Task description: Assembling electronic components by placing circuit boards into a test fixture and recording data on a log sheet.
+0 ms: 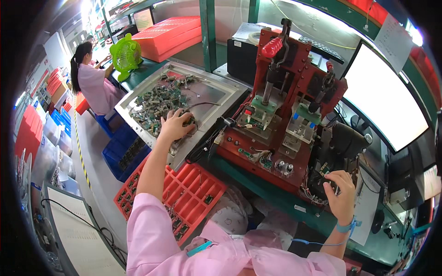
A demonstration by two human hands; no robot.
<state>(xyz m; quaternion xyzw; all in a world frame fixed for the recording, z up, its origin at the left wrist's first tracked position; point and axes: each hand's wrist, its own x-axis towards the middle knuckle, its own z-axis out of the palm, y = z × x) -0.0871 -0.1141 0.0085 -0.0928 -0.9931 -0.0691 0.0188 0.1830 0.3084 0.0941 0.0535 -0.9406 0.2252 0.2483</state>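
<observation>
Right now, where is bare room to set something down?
Free: the framed tray right of the circuit-board heap, beyond the dark cable; the narrow green table strip before the red fixture. Crowded: under the left hand.

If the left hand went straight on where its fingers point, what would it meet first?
Probably the piled circuit boards, just ahead of the left hand; depth is hard to judge.

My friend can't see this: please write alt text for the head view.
A person's left hand touches a heap of small green circuit boards in a pale framed tray. Their right hand, fingers curled, is beside a red twin-lever press; a red compartment tray holds more boards.
</observation>
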